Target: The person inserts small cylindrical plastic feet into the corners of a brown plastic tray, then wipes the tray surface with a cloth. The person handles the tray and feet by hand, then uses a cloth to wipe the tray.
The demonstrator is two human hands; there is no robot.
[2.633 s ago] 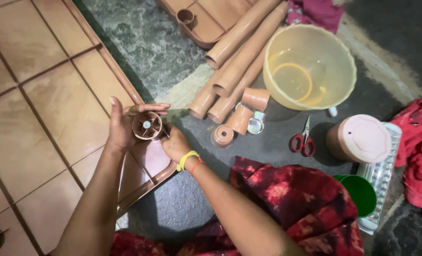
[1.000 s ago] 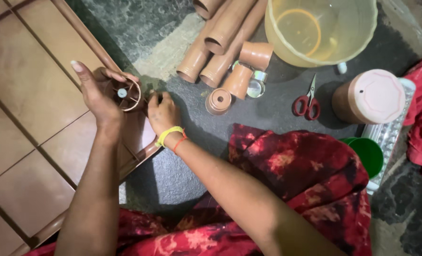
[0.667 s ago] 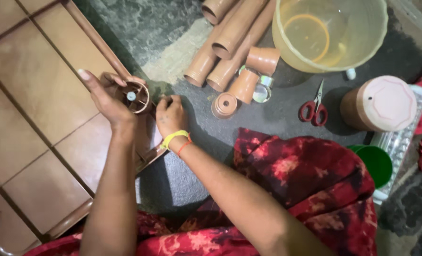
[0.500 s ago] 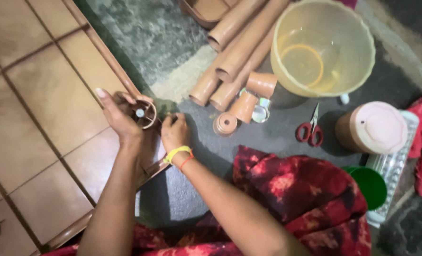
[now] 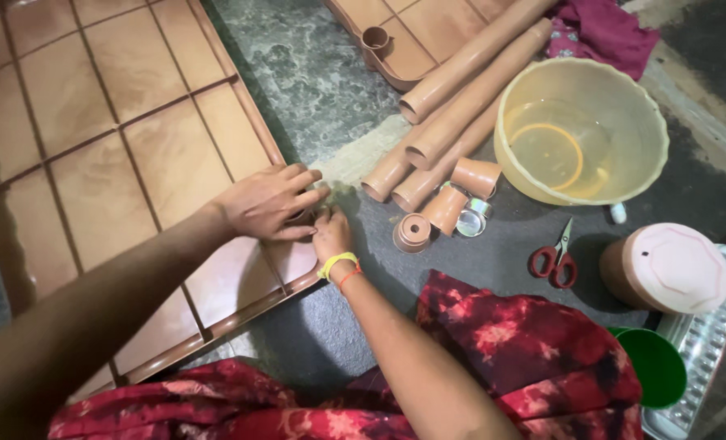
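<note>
Brown cap, one, mostly hidden: left hand cups over it, right hand pinches beside; four tubes.

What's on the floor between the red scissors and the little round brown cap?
In the head view, a small shiny metal ring lies between the scissors and the cap; the remainder is bare dark floor.

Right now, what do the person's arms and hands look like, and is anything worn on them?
Both forearms are bare, with no sleeves or gloves. The left hand wears nothing visible. The right hand has a yellow band at the wrist with a thin orange-red thread just behind it. No rings can be made out.
</note>
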